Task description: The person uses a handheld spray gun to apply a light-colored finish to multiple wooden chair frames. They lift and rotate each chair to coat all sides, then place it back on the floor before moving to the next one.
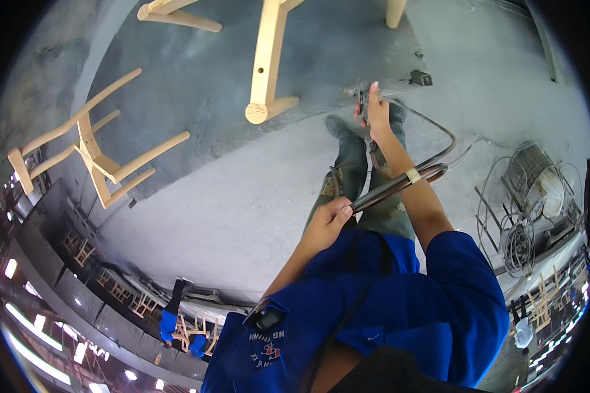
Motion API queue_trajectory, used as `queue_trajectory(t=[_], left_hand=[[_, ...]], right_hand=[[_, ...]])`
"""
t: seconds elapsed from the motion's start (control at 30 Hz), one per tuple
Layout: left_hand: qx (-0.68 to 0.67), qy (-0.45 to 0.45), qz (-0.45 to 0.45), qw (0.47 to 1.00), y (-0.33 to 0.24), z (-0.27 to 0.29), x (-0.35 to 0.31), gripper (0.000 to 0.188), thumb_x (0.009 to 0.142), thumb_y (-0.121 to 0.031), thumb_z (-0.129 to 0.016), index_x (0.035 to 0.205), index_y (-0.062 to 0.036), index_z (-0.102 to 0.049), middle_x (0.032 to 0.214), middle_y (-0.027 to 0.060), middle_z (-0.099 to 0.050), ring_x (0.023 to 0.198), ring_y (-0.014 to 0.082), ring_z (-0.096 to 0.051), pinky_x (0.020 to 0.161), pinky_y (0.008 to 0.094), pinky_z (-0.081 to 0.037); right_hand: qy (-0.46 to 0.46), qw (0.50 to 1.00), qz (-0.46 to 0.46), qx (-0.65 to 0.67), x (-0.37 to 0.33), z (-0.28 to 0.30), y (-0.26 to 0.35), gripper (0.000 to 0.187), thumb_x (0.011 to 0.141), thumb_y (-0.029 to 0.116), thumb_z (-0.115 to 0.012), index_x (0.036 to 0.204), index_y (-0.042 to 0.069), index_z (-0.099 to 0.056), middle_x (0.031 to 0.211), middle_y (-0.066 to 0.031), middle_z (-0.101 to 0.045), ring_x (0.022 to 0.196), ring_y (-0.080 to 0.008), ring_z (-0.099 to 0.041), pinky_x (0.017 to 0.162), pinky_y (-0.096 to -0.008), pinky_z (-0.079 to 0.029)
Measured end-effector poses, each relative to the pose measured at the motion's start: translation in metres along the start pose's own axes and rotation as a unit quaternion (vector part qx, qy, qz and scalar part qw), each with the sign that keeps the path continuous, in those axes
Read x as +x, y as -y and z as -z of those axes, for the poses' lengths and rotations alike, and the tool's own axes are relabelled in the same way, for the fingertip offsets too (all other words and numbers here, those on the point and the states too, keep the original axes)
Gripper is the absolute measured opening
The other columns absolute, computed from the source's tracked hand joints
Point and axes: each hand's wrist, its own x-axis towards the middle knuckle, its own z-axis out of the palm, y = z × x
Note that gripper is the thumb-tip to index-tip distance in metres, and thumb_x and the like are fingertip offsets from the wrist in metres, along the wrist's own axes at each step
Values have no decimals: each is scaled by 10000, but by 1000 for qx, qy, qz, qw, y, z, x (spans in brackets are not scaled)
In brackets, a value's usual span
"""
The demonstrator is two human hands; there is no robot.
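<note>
My right hand (377,115) is closed around a spray gun (361,99), its nozzle facing left and its thumb side up. From the gun a dark hose (442,128) loops out to the right and back toward my body. My left hand (330,223) grips the near end of the doubled dark hose (388,190), which a pale band (413,175) binds together, passing across my right forearm. Ahead of the gun, to its left, a bare wooden chair frame (266,65) reaches down from the top edge; neither hand touches it.
Another wooden chair frame (98,164) is at the left, and more wooden legs (180,18) show at the top. A small dark block (421,78) lies right of the gun. Coiled cable (518,245) and a wire basket (531,167) stand at the right. People in blue (168,324) are among chairs lower left.
</note>
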Motion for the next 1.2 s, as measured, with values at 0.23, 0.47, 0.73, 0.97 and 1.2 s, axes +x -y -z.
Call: queue_trajectory(t=[0.23,0.47,0.73,0.97,1.2], left_hand=[[-10,-13,29,999,6,11,10,505,1039,-494,-474,971,-23,-641,686,-26,-458,652,81,-430,597,265,-342],[-61,-112,-2,992,4,29,21,614,1054,-567,-373,978,-16,-632,660,-28,-439,601,84,-407,557,268,-330],[9,-441,-124,889,-5,122,41,463,1048,-337,-532,1341,22,-547,1280,150,-592,1231,238,-540,1086,396,-392],[236,-277,-76,928,-138,201,140,711,823,-511,-773,1269,30,-655,1179,204,-684,1122,299,-644,1013,381,-467],[87,-226,-34,970,-114,184,154,514,780,-321,-831,1107,58,-712,945,121,-706,837,174,-651,749,330,-511]], right_hand=[[262,921,49,282,41,-108,54,903,903,859,-131,1138,97,-554,781,-59,-604,705,-187,-611,404,-235,-343],[107,972,54,204,90,-173,43,702,1011,703,-297,978,57,-569,710,-82,-628,603,-190,-642,406,-278,-364],[16,991,93,92,28,-87,19,617,1053,616,-329,1005,54,-579,791,-70,-644,646,-150,-640,417,-268,-393],[27,992,113,-40,-87,45,29,506,1050,461,-509,1251,-1,-559,897,-79,-695,720,-136,-656,463,-257,-465],[49,985,31,-161,-156,119,35,536,1044,446,-530,1252,-45,-585,937,-95,-713,772,-147,-685,478,-260,-503]])
